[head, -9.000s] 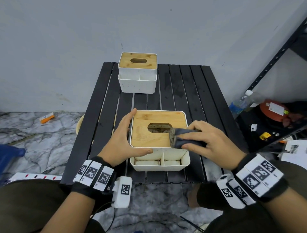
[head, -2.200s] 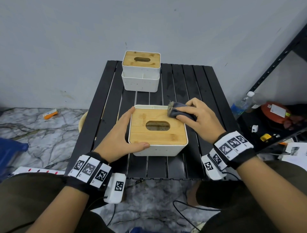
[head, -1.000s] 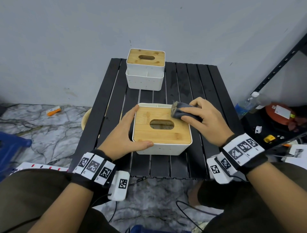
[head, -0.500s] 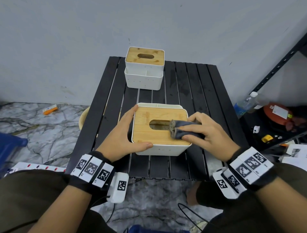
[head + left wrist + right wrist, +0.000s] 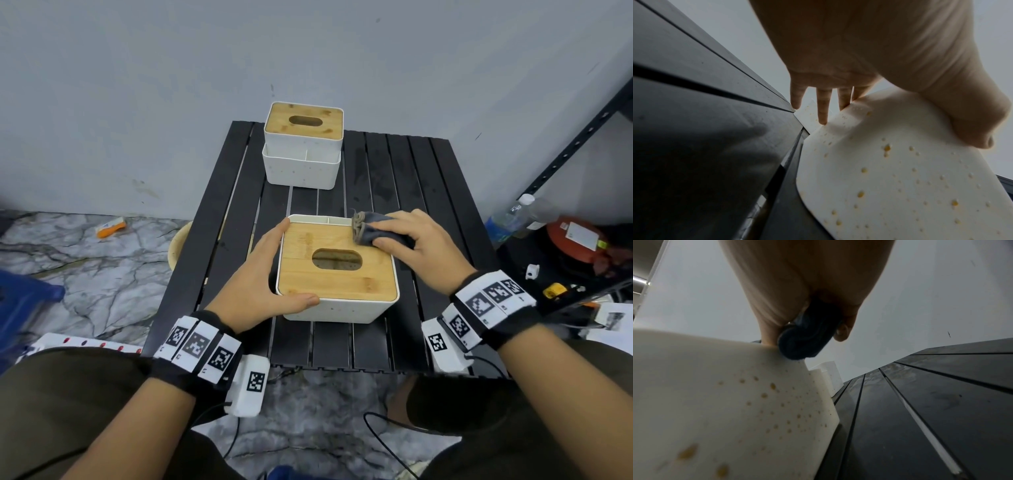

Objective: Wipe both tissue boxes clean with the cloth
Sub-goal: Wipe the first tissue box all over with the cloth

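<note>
Near white plastic tissue box with bamboo lid [image 5: 337, 270] stands at table centre on the black slatted table [image 5: 424, 192]. Right hand [image 5: 416, 245] grips the folded dark grey cloth [image 5: 371, 229], pressing it on the lid's 1 o'clock corner. Left hand [image 5: 260, 277] clasps the box's 9 o'clock side, thumb on the front wall. Second matching tissue box [image 5: 303, 145] sits at 12 o'clock. No legible writing. Wrist views alone show yellow-brown specks on the box walls [image 5: 756, 402].
</note>
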